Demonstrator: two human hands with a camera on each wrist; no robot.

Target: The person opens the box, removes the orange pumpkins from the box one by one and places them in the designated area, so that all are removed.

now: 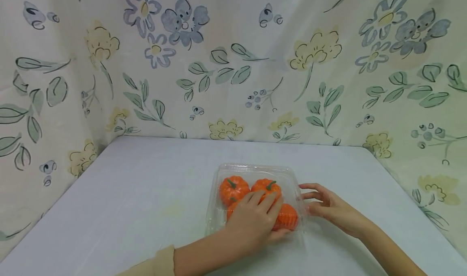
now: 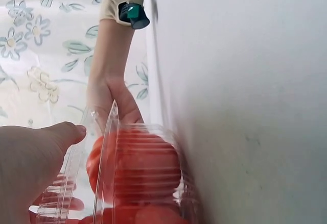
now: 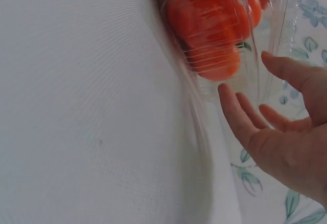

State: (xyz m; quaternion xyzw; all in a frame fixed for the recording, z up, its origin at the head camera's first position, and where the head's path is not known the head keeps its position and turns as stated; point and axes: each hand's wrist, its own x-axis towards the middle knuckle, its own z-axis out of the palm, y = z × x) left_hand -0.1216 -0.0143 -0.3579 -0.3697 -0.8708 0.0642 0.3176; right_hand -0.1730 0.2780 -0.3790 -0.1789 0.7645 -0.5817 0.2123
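Observation:
A clear plastic clamshell box [image 1: 255,168] holding several small orange pumpkins [image 1: 234,190] with green stems sits near the table's middle. Across the front of the box lies my left hand [image 1: 257,215], fingers over the pumpkins and lid, partly hiding both. The left wrist view shows its thumb [image 2: 64,132] by the lid's rim, with fingers seen through the ridged lid [image 2: 69,183]. A gap separates lid and base there. Beside the box's right edge, my right hand [image 1: 330,207] has its fingers spread and slightly bent, with nothing held between them. Its fingertips [image 3: 223,89] are right at the box's side.
A white table [image 1: 127,195] spreads around the box. Behind it and along both sides hangs a pale curtain [image 1: 226,101] printed with flowers and leaves. A dark device [image 2: 134,14] is strapped to the right sleeve.

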